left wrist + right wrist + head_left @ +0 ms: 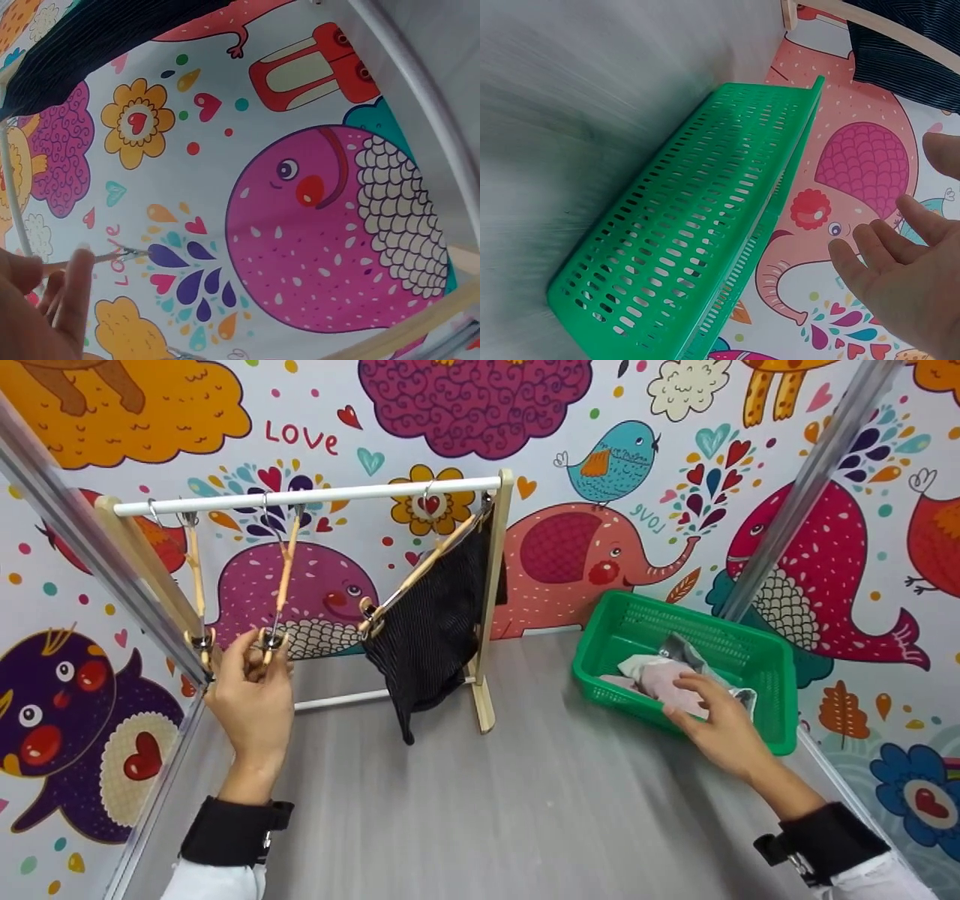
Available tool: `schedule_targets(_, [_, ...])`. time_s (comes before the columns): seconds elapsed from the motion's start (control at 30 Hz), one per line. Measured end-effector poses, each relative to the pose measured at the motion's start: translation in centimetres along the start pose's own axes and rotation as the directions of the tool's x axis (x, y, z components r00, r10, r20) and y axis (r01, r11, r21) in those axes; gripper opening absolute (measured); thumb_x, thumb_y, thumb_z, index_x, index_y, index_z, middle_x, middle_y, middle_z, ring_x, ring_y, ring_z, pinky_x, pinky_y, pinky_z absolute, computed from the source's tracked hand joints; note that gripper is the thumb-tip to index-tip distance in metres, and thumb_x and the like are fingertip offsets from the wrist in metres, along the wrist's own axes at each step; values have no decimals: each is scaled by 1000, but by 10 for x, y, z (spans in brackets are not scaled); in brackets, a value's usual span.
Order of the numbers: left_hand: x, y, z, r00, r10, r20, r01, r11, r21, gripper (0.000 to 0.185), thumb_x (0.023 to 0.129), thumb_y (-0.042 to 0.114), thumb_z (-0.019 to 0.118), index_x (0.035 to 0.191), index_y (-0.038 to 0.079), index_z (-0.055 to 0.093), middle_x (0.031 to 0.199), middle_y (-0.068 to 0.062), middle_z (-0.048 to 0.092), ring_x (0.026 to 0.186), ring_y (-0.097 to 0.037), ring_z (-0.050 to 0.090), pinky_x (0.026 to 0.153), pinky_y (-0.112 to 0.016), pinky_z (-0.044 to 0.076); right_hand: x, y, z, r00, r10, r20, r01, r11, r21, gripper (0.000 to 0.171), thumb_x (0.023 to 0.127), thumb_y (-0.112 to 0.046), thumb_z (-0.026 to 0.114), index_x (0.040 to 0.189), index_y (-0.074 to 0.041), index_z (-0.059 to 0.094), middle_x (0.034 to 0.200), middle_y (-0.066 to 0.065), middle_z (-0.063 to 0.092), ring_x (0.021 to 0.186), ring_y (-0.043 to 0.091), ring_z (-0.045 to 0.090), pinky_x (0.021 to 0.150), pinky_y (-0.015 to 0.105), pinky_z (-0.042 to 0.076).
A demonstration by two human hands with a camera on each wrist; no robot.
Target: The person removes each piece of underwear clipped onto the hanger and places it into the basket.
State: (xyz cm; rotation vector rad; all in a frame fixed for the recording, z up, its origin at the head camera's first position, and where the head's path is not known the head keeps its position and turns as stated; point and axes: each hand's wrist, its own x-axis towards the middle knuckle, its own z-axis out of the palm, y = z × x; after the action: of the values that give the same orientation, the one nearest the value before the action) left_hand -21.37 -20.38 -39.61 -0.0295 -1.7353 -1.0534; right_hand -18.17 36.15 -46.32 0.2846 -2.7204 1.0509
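A small wooden rack with a white rail (307,496) stands at the back of the table. Three wooden clip hangers hang from it. The rightmost hanger (420,570) carries a black striped garment (435,630). My left hand (251,690) pinches the lower clip end of the middle hanger (283,577); in the left wrist view its fingertips (75,289) hold the thin wooden bar. My right hand (712,716) reaches with relaxed fingers over the green basket (772,660), touching the pale pink cloth (664,679) inside. In the right wrist view the fingers (889,259) are spread and hold nothing.
The grey tabletop (525,795) lies in front of the rack. Metal frame posts (810,480) rise at the left and right. A colourful cartoon wall backs the scene. The basket (697,225) sits at the right, near the table's edge.
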Motion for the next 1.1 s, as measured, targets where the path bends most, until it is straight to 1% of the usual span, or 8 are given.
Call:
schedule_targets(0.1, [-7, -6, 0, 1000, -21, 16, 22, 999, -30, 23, 93, -1, 78, 112, -12, 72, 81, -24, 73, 69, 15, 61, 66, -6, 50, -1, -2, -1, 1000, 4, 8, -4, 1000, 2, 52, 104, -24, 69, 143, 5, 54, 145, 28, 54, 129, 46, 54, 99, 68, 48])
schedule_targets(0.33, [-30, -12, 1, 983, -166, 74, 170, 985, -42, 15, 101, 2, 68, 104, -10, 75, 78, -22, 72, 64, 5, 63, 60, -9, 50, -5, -5, -2, 1000, 1, -11, -1, 1000, 4, 50, 103, -22, 70, 142, 6, 55, 144, 27, 55, 129, 45, 53, 101, 67, 47])
schedule_targets(0.53, [-51, -13, 8, 983, -158, 89, 164, 985, -56, 12, 99, -1, 69, 95, -10, 76, 72, -20, 69, 62, 4, 60, 58, -9, 45, -6, -8, -2, 1000, -15, -17, 15, 1000, 11, 49, 103, -21, 70, 142, 5, 56, 145, 26, 55, 129, 44, 54, 100, 67, 47])
schedule_targets(0.7, [-59, 2, 16, 980, -161, 114, 170, 983, -73, 13, 99, 3, 70, 100, -8, 77, 75, -17, 72, 64, 7, 58, 60, -10, 44, -7, -11, -2, 1000, -8, -22, 8, 1000, 1, 48, 103, -22, 71, 142, 2, 57, 145, 23, 57, 129, 41, 55, 100, 62, 48])
schedule_targets(0.9, [-58, 29, 25, 964, -183, 192, 208, 970, -122, 28, 96, 10, 72, 119, -6, 73, 103, -19, 77, 79, 8, 66, 73, -12, 51, -7, -16, 0, 1000, -11, -17, 11, 1000, 10, 48, 103, -23, 71, 142, 0, 58, 145, 21, 57, 129, 39, 56, 100, 61, 48])
schedule_targets(0.93, [-56, 34, 27, 961, -180, 207, 210, 969, -128, 32, 95, 12, 73, 122, -5, 72, 108, -18, 77, 82, 7, 67, 75, -12, 52, -7, -17, 0, 1000, -12, -16, 13, 1000, 11, 48, 102, -24, 71, 142, 0, 58, 145, 21, 57, 130, 38, 56, 101, 56, 49])
schedule_targets(1.03, [-49, 45, 32, 955, -161, 247, 201, 969, -145, 40, 93, 14, 76, 128, -3, 69, 115, -16, 76, 87, -5, 74, 79, -14, 55, -8, -20, 1, 1000, -19, -20, 19, 1000, 9, 47, 102, -23, 72, 142, -1, 59, 146, 18, 57, 129, 37, 56, 101, 41, 51])
schedule_targets(1.1, [-43, 52, 34, 953, -146, 265, 186, 974, -132, 44, 91, 18, 78, 130, -1, 69, 118, -13, 76, 90, -16, 77, 82, -20, 58, -9, -22, 2, 999, -26, -23, 26, 1000, 11, 47, 101, -22, 73, 141, -2, 60, 146, 17, 57, 129, 36, 57, 100, 39, 51])
